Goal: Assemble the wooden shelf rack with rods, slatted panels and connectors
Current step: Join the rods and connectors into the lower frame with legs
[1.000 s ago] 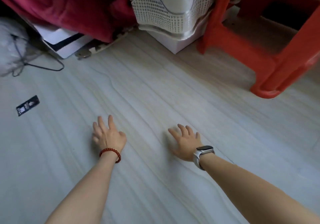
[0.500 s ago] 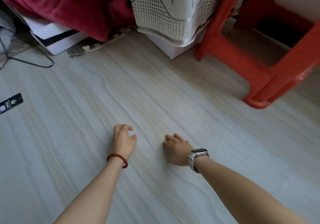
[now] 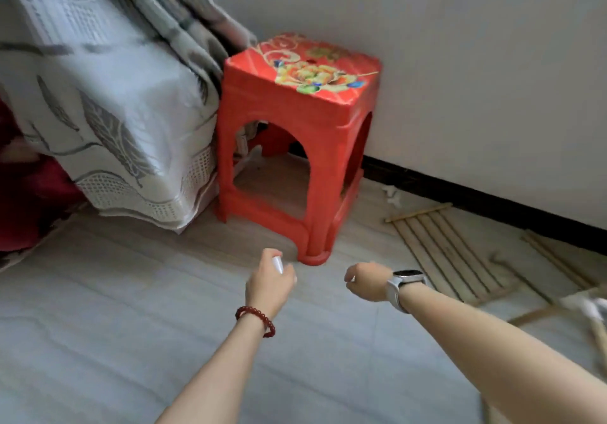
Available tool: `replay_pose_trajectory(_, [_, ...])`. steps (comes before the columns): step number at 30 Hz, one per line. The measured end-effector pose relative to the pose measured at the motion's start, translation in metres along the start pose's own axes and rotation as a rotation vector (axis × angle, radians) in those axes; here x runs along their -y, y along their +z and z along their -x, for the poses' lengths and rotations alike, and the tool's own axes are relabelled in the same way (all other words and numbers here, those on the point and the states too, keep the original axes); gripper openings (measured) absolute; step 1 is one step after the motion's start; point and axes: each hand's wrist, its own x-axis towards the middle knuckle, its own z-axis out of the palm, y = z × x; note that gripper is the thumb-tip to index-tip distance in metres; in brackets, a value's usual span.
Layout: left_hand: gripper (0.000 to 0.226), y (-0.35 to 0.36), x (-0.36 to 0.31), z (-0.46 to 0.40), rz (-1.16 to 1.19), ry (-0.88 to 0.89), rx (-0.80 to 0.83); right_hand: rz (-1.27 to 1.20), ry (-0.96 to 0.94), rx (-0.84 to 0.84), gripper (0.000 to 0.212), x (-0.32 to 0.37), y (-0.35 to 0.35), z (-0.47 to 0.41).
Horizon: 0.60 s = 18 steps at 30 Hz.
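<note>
My left hand hovers over the floor in front of the red stool and pinches a small white piece, probably a connector. My right hand, with a watch on the wrist, hangs beside it with the fingers curled under; no object shows in it. A wooden slatted panel lies flat on the floor to the right of my right hand. Loose wooden rods lie beyond it near the wall. More wooden pieces and something white sit blurred at the right edge.
A red plastic stool stands just ahead of both hands, against the wall. A bed with a grey leaf-patterned cover fills the left. A black skirting board runs along the wall. Pale floor spreads around my arms.
The view swung right and up, bringing the stool top, wall and wooden parts into sight. Both hands lifted off the floor and curled; the left now holds a small white piece.
</note>
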Motion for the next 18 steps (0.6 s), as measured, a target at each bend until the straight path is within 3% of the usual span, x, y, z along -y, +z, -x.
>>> replay_pose_trajectory(8, [0.025, 0.091, -0.099, -0.029, -0.164, 0.297, 0.163, -0.159, 0.155, -0.162, 0.034, -0.104, -0.044, 0.001])
replay_pose_trajectory(18, [0.046, 0.253, -0.116, -0.172, -0.488, 0.227, 0.117, -0.436, 0.192, -0.384, 0.040, -0.234, -0.017, -0.176])
